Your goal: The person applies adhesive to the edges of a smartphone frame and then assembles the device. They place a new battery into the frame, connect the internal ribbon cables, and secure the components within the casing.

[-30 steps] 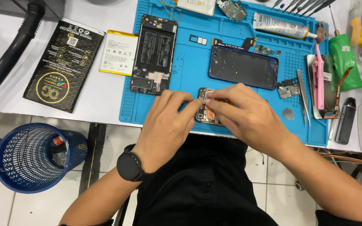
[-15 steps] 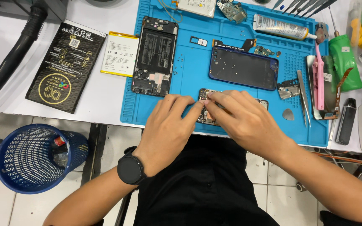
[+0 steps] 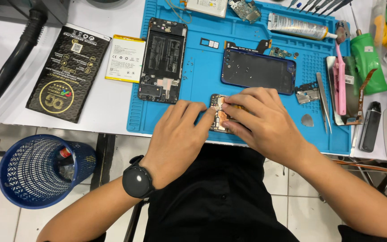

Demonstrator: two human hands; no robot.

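The blue work mat (image 3: pixel 193 116) covers the white bench (image 3: pixel 113 103); near its front edge lies a small circuit board (image 3: pixel 219 117), long axis running away from the person; the right hand (image 3: pixel 265 125) pinches its upper end from the right; the left hand (image 3: pixel 178 134) presses fingertips on its left edge, equally near.

The person wears a black buttoned shirt (image 3: pixel 220 197) and, on the wrist of the left hand (image 3: pixel 175 134), a black round smartwatch (image 3: pixel 136 183). The right hand (image 3: pixel 265 123) has bare fingers.
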